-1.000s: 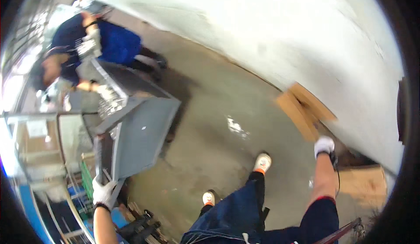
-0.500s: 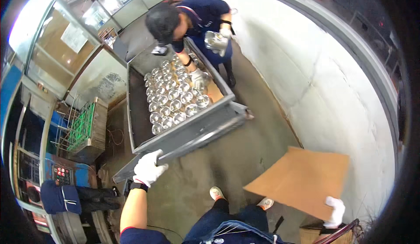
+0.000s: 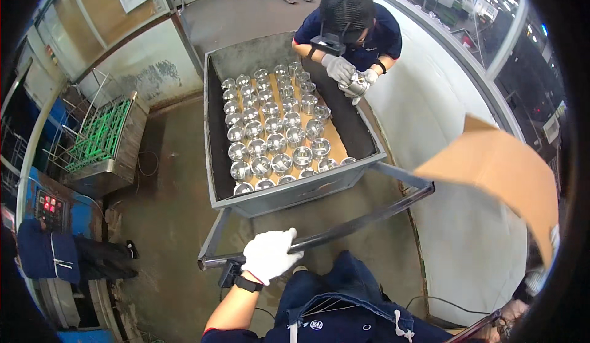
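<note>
The left hand (image 3: 270,256) wraps its grip around the handle bar (image 3: 362,217) of the grey cart (image 3: 301,193). The right hand (image 3: 555,237) barely shows beside the curved cardboard sheet (image 3: 498,165); its grip I cannot tell. Floor (image 3: 169,220) opens leftward; the white wall (image 3: 473,244) hems the right.

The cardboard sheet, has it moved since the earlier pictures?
Yes: in view, the cardboard sheet has shifted away from the floor, up across the white wall.

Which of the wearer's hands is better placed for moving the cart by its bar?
Left, likely: the left hand rests on the bar, while the right hand, mostly hidden, is beside the cardboard.
</note>
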Available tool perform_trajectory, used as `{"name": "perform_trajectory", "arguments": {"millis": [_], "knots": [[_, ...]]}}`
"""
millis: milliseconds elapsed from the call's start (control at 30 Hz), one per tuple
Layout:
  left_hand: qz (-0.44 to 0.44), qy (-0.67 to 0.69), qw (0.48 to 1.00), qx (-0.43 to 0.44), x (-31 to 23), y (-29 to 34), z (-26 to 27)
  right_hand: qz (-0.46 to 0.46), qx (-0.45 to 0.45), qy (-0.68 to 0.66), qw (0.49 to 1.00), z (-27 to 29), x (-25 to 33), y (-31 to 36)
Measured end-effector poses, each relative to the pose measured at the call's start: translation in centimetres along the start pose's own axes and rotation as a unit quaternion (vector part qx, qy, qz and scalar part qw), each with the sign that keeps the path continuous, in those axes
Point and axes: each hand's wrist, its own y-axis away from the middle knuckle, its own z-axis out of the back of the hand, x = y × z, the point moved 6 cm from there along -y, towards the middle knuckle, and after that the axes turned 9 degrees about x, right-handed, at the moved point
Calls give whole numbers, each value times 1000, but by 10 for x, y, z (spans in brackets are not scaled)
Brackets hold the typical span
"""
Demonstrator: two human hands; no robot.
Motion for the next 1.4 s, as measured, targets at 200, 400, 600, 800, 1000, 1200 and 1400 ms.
{"name": "perform_trajectory", "arguments": {"millis": [200,400,600,800,1000,1200,1400], "knots": [[4,21,998,-63,12,4,5,91,202,238,946,-129,6,-71],[44,31,998,-45,11,2,6,141,216,58,965,-159,-60,-153],[57,33,995,-74,7,5,11,24,267,-37,963,-223,-128,-186],[54,20,994,-91,6,8,9,35,269,49,961,-295,-125,-159],[54,18,993,-100,3,7,13,52,319,112,940,-357,-116,-146],[62,20,992,-112,2,9,15,103,350,110,925,-387,-120,-155],[69,13,990,-124,3,9,14,109,379,18,919,-433,-145,-135]]}}
